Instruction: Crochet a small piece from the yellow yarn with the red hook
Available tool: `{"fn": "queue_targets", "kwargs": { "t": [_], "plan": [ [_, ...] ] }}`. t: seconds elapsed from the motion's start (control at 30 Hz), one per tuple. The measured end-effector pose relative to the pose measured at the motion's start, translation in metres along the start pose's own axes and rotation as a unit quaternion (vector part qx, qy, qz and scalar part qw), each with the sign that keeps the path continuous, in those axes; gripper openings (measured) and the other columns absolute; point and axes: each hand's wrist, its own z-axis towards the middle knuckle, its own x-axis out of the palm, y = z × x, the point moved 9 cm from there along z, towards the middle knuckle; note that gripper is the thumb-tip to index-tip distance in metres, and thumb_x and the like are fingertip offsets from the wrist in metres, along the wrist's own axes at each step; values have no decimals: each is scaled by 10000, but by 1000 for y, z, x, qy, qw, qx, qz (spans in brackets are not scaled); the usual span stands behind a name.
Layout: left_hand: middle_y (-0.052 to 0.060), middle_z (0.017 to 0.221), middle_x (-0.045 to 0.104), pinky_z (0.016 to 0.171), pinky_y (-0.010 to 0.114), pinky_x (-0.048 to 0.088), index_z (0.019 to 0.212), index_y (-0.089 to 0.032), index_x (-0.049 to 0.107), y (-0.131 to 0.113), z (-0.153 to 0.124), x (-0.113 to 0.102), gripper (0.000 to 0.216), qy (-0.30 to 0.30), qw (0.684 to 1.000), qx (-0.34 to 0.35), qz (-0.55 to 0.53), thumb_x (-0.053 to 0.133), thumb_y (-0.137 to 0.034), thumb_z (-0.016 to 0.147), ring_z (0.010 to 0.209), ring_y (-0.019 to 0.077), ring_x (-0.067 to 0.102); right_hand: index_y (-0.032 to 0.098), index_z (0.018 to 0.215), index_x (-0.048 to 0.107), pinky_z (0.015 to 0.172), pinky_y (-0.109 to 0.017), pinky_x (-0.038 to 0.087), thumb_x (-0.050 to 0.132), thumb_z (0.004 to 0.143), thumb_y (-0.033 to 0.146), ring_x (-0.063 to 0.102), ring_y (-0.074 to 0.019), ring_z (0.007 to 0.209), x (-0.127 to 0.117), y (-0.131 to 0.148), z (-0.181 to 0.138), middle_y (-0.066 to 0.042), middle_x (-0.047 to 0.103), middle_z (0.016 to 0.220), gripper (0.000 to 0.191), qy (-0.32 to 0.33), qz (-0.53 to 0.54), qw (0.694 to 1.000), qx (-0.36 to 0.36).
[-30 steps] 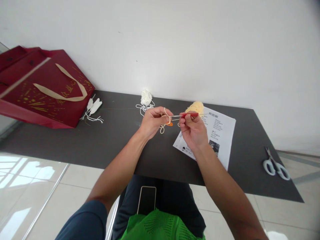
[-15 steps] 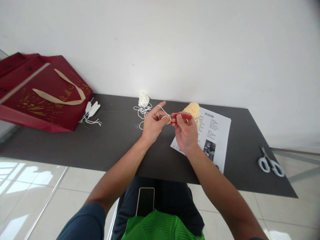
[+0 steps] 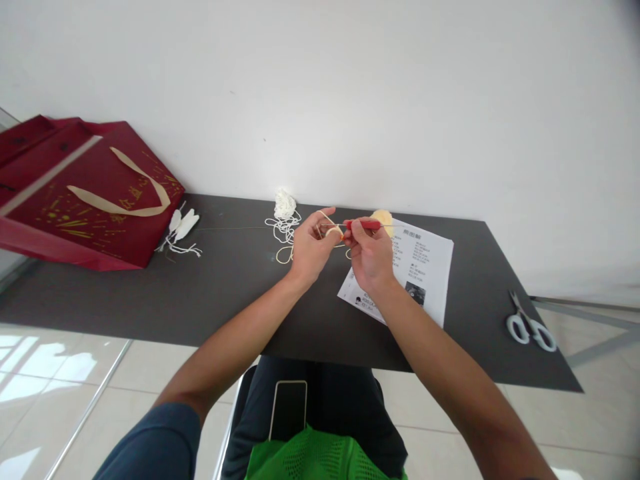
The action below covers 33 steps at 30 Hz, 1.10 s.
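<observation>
My right hand [image 3: 370,253] grips the red handle of a crochet hook [image 3: 364,225], whose thin metal shaft points left toward my other hand. Pale yellow yarn [image 3: 327,217] loops over the raised index finger of my left hand [image 3: 311,247]. That hand pinches a small piece of yarn work [image 3: 334,231] at the hook's tip; its details are too small to tell. Behind my right hand, a ball of yellow yarn [image 3: 383,219] is partly covered. White yarn [image 3: 285,205] lies in a loose heap beyond my left hand.
Printed sheets [image 3: 425,267] lie under my right forearm on the dark table [image 3: 215,293]. Scissors [image 3: 530,323] rest near the right edge. At left stand a red gift bag [image 3: 100,200] and small white tasselled pieces [image 3: 183,227]. A phone [image 3: 289,408] sits on my lap.
The view has shifted slightly. The hook stays at the yarn between my hands, and my left index finger is bent a little lower.
</observation>
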Motion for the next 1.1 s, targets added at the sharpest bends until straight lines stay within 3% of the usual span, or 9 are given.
{"fn": "queue_targets", "kwargs": {
  "t": [0.2, 0.57, 1.1],
  "plan": [
    [-51, 743, 627, 646, 226, 465, 1146, -192, 692, 8, -4, -11, 444, -23, 1000, 0, -1, 763, -144, 710, 658, 86, 565, 214, 840, 685, 610, -206, 535, 874, 779, 294, 655, -78, 675, -3, -7, -5, 19, 767, 868, 214, 13, 17, 1000, -15],
    [-49, 739, 611, 618, 220, 455, 1074, -208, 727, -7, -18, -10, 360, -2, 1000, -5, 11, 777, -172, 719, 634, 78, 546, 239, 863, 696, 610, -224, 578, 854, 815, 345, 656, -84, 683, -4, -1, -20, 26, 765, 900, 196, 26, -14, 999, -27],
    [-47, 731, 610, 614, 230, 470, 1057, -221, 733, -7, -13, -18, 363, -6, 1000, 8, 4, 783, -162, 703, 629, 86, 553, 281, 889, 642, 635, -270, 544, 834, 832, 314, 640, -106, 685, -7, 22, -24, 27, 739, 905, 203, 35, -72, 988, -132]
  ]
}}
